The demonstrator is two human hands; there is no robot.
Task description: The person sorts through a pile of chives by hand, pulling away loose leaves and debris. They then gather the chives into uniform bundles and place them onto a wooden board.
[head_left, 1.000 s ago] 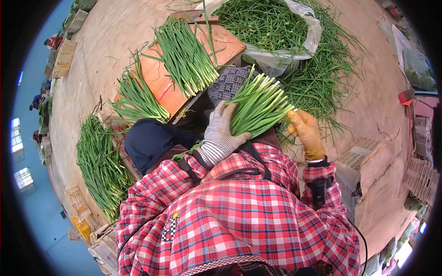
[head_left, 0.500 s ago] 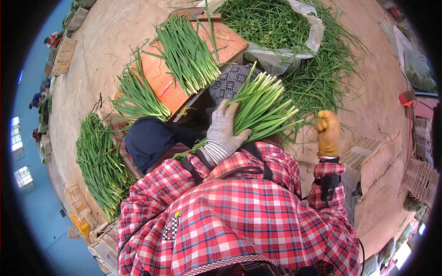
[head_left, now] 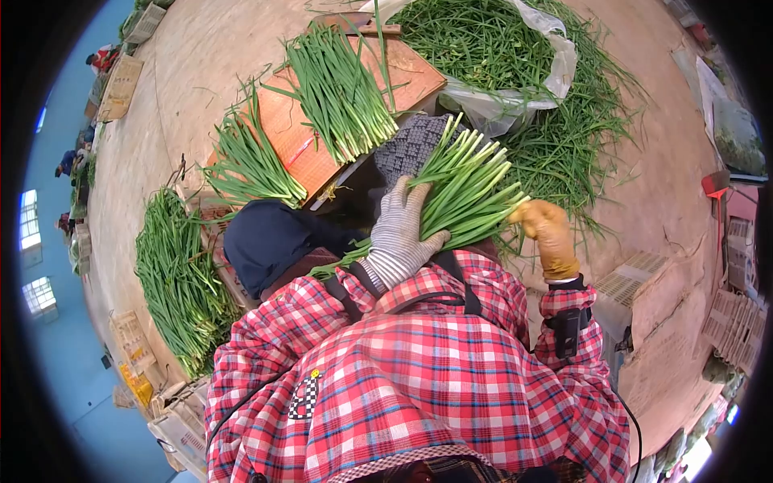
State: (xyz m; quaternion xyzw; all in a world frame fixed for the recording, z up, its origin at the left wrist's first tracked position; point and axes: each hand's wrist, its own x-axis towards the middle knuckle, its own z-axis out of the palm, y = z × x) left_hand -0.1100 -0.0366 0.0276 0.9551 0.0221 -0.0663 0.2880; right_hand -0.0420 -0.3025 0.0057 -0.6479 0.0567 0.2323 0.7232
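Note:
A bunch of garlic chives [head_left: 463,189] lies across my lap, pale stem ends pointing up and right. My left hand [head_left: 400,229], in a grey striped glove, is closed over the bunch and holds it against my legs. At the stem ends on the right is my right hand [head_left: 549,236], in a yellow-orange rubber glove. Its fingers are curled and pinched at the tip of a stem; the exact grip is partly hidden. Two more chive bunches, a large one [head_left: 340,97] and a smaller one [head_left: 256,161], rest on an orange board [head_left: 415,74] ahead of me.
A clear plastic bag [head_left: 564,60] full of loose green leaves stands ahead, with more leaves [head_left: 564,165] scattered beside it. A chive heap [head_left: 181,282] lies at left. A knife [head_left: 342,22] lies at the board's far edge. Crates [head_left: 632,278] and a red dustpan [head_left: 715,183] are at right.
My right hand has moved left from beside the bunch to its stem ends. My left hand keeps its hold on the bunch. The whole view has shifted slightly.

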